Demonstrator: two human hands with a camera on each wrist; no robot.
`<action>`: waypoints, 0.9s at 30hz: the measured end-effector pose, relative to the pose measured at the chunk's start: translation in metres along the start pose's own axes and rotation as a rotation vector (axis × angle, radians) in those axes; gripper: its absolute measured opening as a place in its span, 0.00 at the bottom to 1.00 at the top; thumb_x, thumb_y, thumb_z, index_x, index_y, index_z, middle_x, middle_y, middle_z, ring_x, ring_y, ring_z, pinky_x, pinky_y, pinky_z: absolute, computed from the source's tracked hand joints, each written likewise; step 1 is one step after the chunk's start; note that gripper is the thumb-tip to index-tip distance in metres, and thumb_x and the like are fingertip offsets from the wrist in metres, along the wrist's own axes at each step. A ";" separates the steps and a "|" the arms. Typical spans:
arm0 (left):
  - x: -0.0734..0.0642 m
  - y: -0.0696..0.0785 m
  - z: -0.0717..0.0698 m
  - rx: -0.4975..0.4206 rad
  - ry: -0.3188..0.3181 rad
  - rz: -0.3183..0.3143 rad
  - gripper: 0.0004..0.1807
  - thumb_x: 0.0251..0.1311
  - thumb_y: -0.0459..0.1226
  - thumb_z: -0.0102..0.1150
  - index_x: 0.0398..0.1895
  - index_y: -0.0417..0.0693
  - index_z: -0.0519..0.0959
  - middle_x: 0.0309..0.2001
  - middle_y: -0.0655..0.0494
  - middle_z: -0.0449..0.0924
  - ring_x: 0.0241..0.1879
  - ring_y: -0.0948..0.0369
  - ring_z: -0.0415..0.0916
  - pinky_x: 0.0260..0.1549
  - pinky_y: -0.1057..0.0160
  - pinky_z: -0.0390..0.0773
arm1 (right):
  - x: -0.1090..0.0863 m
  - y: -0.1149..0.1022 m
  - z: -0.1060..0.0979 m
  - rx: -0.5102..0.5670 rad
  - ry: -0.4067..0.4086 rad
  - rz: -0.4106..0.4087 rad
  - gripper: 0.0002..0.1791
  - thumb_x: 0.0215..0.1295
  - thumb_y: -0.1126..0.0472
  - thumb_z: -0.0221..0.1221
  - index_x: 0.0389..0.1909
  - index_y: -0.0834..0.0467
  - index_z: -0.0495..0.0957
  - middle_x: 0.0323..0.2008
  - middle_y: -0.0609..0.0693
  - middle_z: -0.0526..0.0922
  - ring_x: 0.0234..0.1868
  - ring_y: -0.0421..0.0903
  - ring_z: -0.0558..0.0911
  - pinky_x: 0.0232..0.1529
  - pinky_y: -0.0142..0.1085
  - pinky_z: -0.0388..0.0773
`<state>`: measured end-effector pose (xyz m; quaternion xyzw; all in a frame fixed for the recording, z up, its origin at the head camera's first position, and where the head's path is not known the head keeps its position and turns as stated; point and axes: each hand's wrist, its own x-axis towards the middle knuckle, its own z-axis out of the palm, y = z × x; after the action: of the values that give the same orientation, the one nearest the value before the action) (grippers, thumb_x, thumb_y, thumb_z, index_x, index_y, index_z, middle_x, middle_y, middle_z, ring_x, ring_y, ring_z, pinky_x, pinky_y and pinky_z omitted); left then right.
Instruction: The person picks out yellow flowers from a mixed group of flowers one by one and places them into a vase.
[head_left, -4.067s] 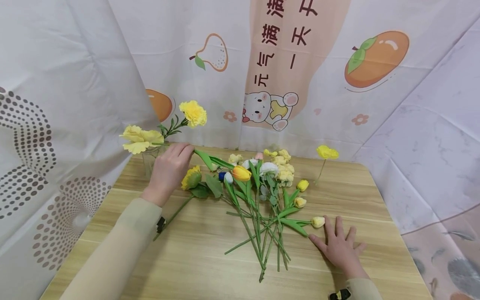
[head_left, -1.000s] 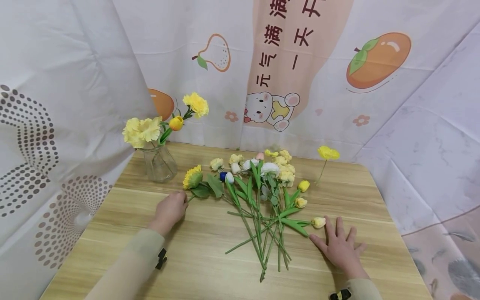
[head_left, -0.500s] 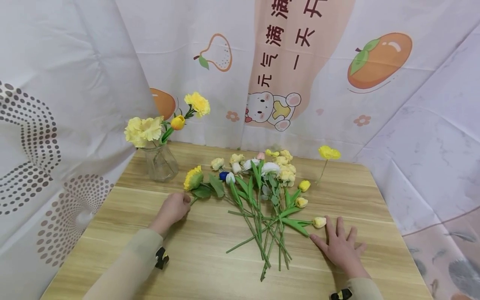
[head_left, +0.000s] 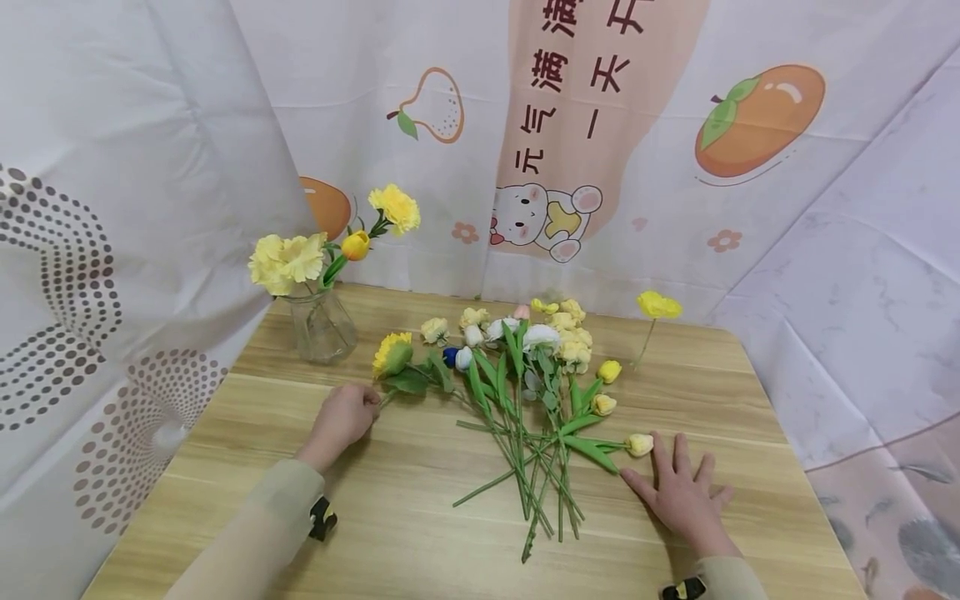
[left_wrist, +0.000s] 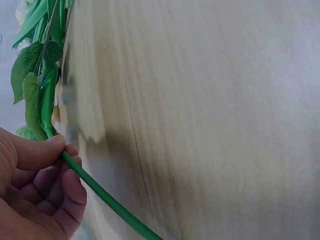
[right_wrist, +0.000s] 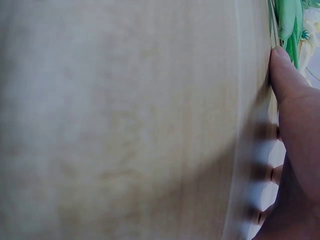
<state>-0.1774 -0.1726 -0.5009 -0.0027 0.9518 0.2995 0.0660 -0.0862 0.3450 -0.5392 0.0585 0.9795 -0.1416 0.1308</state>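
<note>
My left hand [head_left: 343,419] pinches the green stem [left_wrist: 107,197] of a sunflower [head_left: 393,356] between thumb and fingertips, just below its leaves. The sunflower head lies left of a pile of artificial flowers [head_left: 521,417]. Spread flat on the table, my right hand [head_left: 686,497] has straight fingers and holds nothing. Its fingertips lie beside a pale yellow tulip [head_left: 639,444] at the pile's right side. A clear glass vase [head_left: 322,329] stands at the back left. In it are pale yellow blooms [head_left: 287,262], a yellow carnation [head_left: 394,208] and an orange-yellow tulip [head_left: 356,246].
Crossed stems of the pile spread over the middle of the wooden table [head_left: 405,533]. A single yellow flower [head_left: 659,305] leans at the back right. Printed curtains [head_left: 337,100] hang close behind the table and along both sides.
Earlier my left hand held the orange-yellow tulip at the vase; that tulip now stands in it. The hand moved down to the sunflower stem, and the sunflower head has turned slightly. My right hand stays put.
</note>
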 end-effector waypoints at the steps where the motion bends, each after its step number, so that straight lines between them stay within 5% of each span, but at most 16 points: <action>1: 0.000 0.000 0.000 -0.009 0.011 0.010 0.06 0.62 0.29 0.62 0.39 0.39 0.87 0.38 0.47 0.87 0.35 0.54 0.81 0.42 0.49 0.82 | 0.000 0.000 0.000 0.004 -0.001 0.000 0.58 0.68 0.22 0.44 0.82 0.60 0.40 0.76 0.77 0.32 0.67 0.90 0.29 0.47 0.90 0.27; 7: 0.000 0.001 -0.001 -0.049 0.064 0.054 0.06 0.61 0.28 0.63 0.38 0.38 0.87 0.32 0.51 0.86 0.30 0.58 0.77 0.34 0.55 0.80 | 0.001 0.007 -0.004 0.110 0.019 -0.008 0.59 0.68 0.24 0.48 0.82 0.59 0.35 0.77 0.76 0.33 0.68 0.89 0.29 0.48 0.89 0.24; 11: -0.001 0.002 -0.001 -0.076 0.084 0.060 0.05 0.61 0.28 0.64 0.38 0.38 0.87 0.30 0.52 0.85 0.29 0.59 0.76 0.32 0.58 0.77 | 0.002 0.000 -0.015 0.171 0.150 -0.090 0.54 0.72 0.36 0.55 0.81 0.62 0.39 0.75 0.78 0.44 0.70 0.86 0.46 0.57 0.86 0.40; 17: -0.001 0.006 -0.001 -0.131 0.077 0.068 0.06 0.61 0.27 0.63 0.39 0.36 0.86 0.31 0.49 0.84 0.28 0.60 0.75 0.30 0.62 0.75 | -0.003 -0.054 -0.030 0.194 0.311 -0.275 0.40 0.70 0.59 0.63 0.76 0.67 0.56 0.69 0.76 0.63 0.66 0.77 0.65 0.62 0.72 0.64; 27: -0.001 0.015 0.000 -0.172 0.070 0.068 0.06 0.61 0.28 0.63 0.39 0.38 0.86 0.32 0.51 0.85 0.32 0.58 0.78 0.33 0.60 0.78 | -0.004 -0.139 -0.002 0.012 0.349 -0.501 0.27 0.65 0.54 0.69 0.60 0.65 0.78 0.50 0.59 0.81 0.51 0.58 0.81 0.50 0.52 0.83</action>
<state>-0.1773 -0.1605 -0.4928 0.0133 0.9239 0.3818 0.0221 -0.1036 0.2129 -0.5000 -0.1606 0.9703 -0.1628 -0.0787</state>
